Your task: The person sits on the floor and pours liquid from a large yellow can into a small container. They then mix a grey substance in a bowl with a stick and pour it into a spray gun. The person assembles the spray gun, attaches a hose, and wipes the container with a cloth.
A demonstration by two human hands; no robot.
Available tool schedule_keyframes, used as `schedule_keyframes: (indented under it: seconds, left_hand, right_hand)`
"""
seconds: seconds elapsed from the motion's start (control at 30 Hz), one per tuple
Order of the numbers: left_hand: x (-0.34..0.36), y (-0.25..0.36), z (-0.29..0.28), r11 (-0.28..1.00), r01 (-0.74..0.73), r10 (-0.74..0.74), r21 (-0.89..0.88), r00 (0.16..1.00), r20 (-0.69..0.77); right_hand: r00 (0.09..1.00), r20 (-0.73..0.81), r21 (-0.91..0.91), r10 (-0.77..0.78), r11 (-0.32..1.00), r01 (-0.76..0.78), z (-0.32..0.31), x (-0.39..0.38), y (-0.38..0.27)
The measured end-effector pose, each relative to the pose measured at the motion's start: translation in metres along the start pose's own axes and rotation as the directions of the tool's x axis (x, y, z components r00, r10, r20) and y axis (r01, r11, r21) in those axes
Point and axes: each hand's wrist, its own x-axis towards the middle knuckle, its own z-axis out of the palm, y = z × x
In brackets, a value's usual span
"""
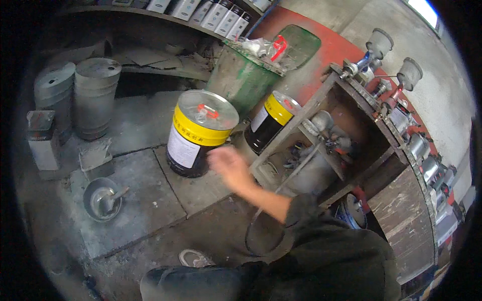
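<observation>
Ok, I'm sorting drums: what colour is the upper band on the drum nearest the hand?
Yellow; the band shows best in the head view.

Dark characters [190,134] cross the yellow band [213,136] of a drum [202,145], above a white printed label [183,148].

The head view looks from the left side of the person's head, steeply down and ahead, past the person's own leg [196,283] and right sleeve [304,210], which lie nearest the lens. The right hand [228,163] and the bucket [206,133] fall near the centre, farther off. The wide lens takes in the floor [150,175] at near left, drums [98,95] at far left, the shelf [165,19] at the far side and the cabinet [404,205] at right. The scene sits aslant, its edges curving toward a dark round rim.
</observation>
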Motion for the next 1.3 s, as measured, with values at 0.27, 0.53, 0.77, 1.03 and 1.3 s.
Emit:
schedule_keyframes:
  seconds: [0.27, 0.53, 0.77, 1.03, 1.3]
  left_hand:
    - [-0.028, 0.148, -0.037, 0.952, -0.194, 0.2, -0.235, 0.98, 0.001]
    - [-0.034, 0.16, -0.049, 0.94, -0.17, 0.185, -0.296, 0.983, 0.022]
    - [-0.016, 0.114, -0.065, 0.973, 0.011, 0.002, -0.23, 0.998, 0.058]
    - [-0.029, 0.265, -0.069, 0.886, 0.051, 0.035, -0.46, 0.984, 0.177]
    - [-0.039, 0.367, -0.086, 0.929, -0.251, 0.336, -0.272, 0.881, 0.333]
  right_hand:
    - [0.624, -0.769, -0.609, -0.14, 0.458, -0.648, -0.331, 0.034, 0.044]
    - [0.477, -0.855, -0.373, 0.206, 0.393, -0.84, -0.403, 0.033, 0.089]
    - [0.612, -0.639, 0.553, 0.466, 0.831, -0.055, -0.261, 0.031, 0.047]
    - [0.956, 0.268, 0.584, 0.122, 0.768, -0.262, 0.058, -0.041, -0.075]
    - [0.543, 0.726, 0.413, -0.422, 0.899, 0.146, 0.197, -0.11, -0.178]
